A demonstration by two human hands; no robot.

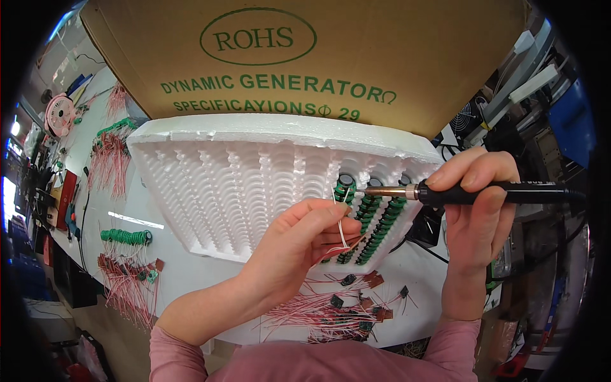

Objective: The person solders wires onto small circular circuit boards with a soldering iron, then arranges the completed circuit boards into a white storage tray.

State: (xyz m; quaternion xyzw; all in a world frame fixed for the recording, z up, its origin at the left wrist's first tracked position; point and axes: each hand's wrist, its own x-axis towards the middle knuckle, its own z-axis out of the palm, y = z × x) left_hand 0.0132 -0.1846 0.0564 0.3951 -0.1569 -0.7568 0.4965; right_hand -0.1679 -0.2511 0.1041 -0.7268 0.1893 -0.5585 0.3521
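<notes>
Head view: right grip (476, 219) holds soldering iron (389, 191) beside green coil (345, 182) in foam tray (286, 132), contact unclear; left grip (296, 239) pinches white wires (341, 230). Three columns (368, 213) loaded, others vacant; wired boards (383, 314) lie loose.

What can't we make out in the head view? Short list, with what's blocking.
All head view:
Soldering iron tip against the leftmost green coil: too small to tell if they touch.
Exact grip on the white wires: covered by the left hand.
Foam tray, part of the leftmost coil column: behind the left hand.
Part of the iron's handle: under the right hand.
Cardboard box top: cut by the upper edge.
</notes>
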